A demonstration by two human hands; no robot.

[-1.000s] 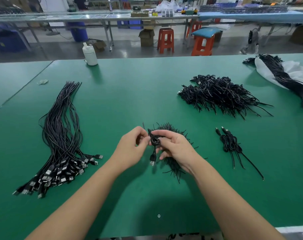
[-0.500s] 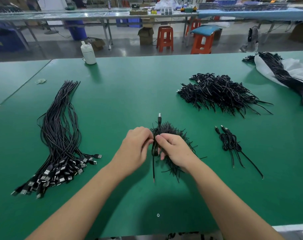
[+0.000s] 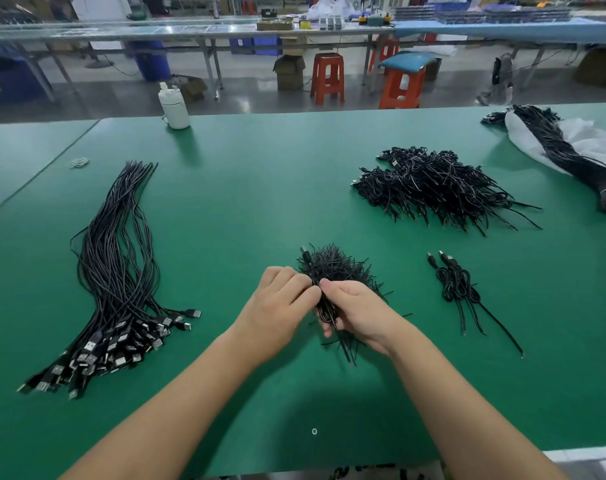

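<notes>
My left hand (image 3: 282,303) and my right hand (image 3: 355,311) meet over the green table (image 3: 253,202), fingertips touching. Between them they hold a coiled black USB cable (image 3: 326,311); my right hand cradles its loops and my left hand pinches it at the top. Its plug end (image 3: 305,252) pokes up behind the hands. Under and behind the hands lies a small heap of black twist ties (image 3: 336,266). A long bundle of straight USB cables (image 3: 117,271) lies to the left, plugs toward me.
Three coiled, tied cables (image 3: 457,289) lie to the right of my hands. A big pile of tied cables (image 3: 433,188) sits further back right. A white bag with another cable bundle (image 3: 564,150) is at far right. A white bottle (image 3: 174,107) stands at the table's far edge.
The cable was stretched upright between my hands half a second ago; now it is folded into a coil in my right hand, and both hands have closed in on it.
</notes>
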